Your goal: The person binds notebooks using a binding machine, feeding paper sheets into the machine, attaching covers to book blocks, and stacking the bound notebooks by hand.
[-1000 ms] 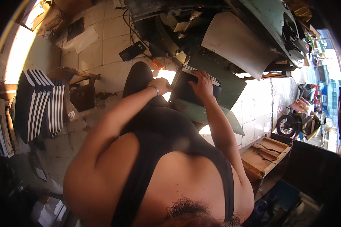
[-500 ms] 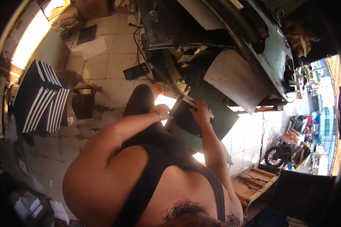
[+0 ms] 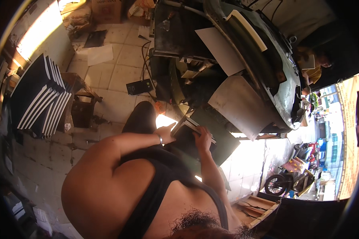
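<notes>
In front of my body, several black-covered books [image 3: 186, 145] with pale page edges lie on a dark green board [image 3: 223, 137]. My left hand [image 3: 166, 133], with a band at its wrist, is closed on the left edge of a book; its fingertips are partly hidden. My right hand [image 3: 203, 138] is bent over the far right side of the same books, thumb and fingers gripping near the pale edges. How many books each hand holds, I cannot tell.
A tall fanned stack of black books [image 3: 38, 97] rests on a wooden stand [image 3: 81, 95] at the left. A large worn machine [image 3: 283, 95] with loose sheets [image 3: 241, 105] fills the far right. Another person [image 3: 313, 73] is beyond it. A wooden frame [image 3: 256, 211] lies lower right.
The view has shifted, so the machine and books appear lower and further left. My right hand's fingers, spread over the cover before, are now bent closer to the page edges.
</notes>
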Available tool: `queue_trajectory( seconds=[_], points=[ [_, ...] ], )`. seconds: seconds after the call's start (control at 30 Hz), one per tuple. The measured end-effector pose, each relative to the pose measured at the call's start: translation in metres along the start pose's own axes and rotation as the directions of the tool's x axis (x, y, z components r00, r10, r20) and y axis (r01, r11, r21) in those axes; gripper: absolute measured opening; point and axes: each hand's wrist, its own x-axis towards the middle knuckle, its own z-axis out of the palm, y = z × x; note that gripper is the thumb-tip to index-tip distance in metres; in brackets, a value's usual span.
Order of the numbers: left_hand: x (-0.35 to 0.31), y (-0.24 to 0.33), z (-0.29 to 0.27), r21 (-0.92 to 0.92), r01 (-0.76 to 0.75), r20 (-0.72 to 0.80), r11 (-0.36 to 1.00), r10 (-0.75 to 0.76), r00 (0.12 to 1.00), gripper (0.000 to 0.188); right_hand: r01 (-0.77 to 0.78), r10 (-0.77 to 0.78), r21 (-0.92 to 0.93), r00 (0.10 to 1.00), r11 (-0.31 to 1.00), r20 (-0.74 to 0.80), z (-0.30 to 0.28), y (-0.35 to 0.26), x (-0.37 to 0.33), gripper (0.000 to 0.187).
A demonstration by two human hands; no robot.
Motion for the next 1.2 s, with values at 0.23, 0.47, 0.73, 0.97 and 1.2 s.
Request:
queue_trajectory(
  seconds=[0.23,0.47,0.73,0.97,1.2],
  points=[
    [-0.003,-0.001,-0.003,-0.285,-0.053,-0.105,0.957,0.024,0.994,0.101,-0.011,0.011,-0.006,1.0,1.0,-0.018,-0.035,0.014,0.009,0.027],
    [0.017,-0.027,-0.002,-0.442,-0.126,-0.272,0.888,0.001,0.962,0.093,0.029,-0.03,0.008,0.954,1.0,0.299,-0.024,0.011,0.009,0.035],
    [0.032,-0.03,-0.017,-0.654,0.077,-0.126,0.753,-0.209,0.97,0.082,-0.463,0.18,-0.135,0.573,0.876,-0.799,-0.175,0.189,0.055,0.084],
    [0.035,-0.038,-0.006,-0.635,0.123,-0.087,0.762,-0.228,0.97,0.078,-0.77,0.704,-0.297,0.637,0.565,-0.314,-0.247,0.288,0.07,0.116],
    [0.04,-0.035,-0.032,-0.624,0.054,-0.203,0.78,-0.228,0.952,0.066,-0.786,0.773,-0.39,0.589,0.481,-0.234,-0.227,0.292,0.089,0.122]
  ],
)
